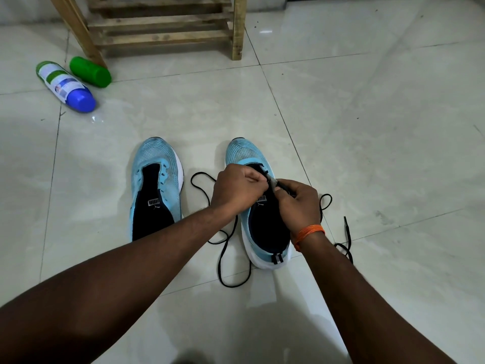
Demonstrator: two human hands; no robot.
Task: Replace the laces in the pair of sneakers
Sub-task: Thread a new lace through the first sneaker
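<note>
Sneaker [245, 153], blue mesh, thin black lace [347, 232]

Sneakers [157, 164]: light blue, white soles, black tongues and lining. Laces [223, 254] black. Wrist thread [309, 232] orange. Bottle [64, 84]: white, green base, blue cap. Second bottle [90, 72] all green. Rack [162, 35] tan wood. Floor [367, 127] off-white tile.

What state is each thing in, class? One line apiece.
left sneaker: unlaced, upright on floor
right sneaker: upright, being laced
black lace: held at eyelets, ends loose on floor
left hand: pinching lace
right hand: pinching lace
blue-capped bottle: lying on side
green bottle: lying on side
</note>
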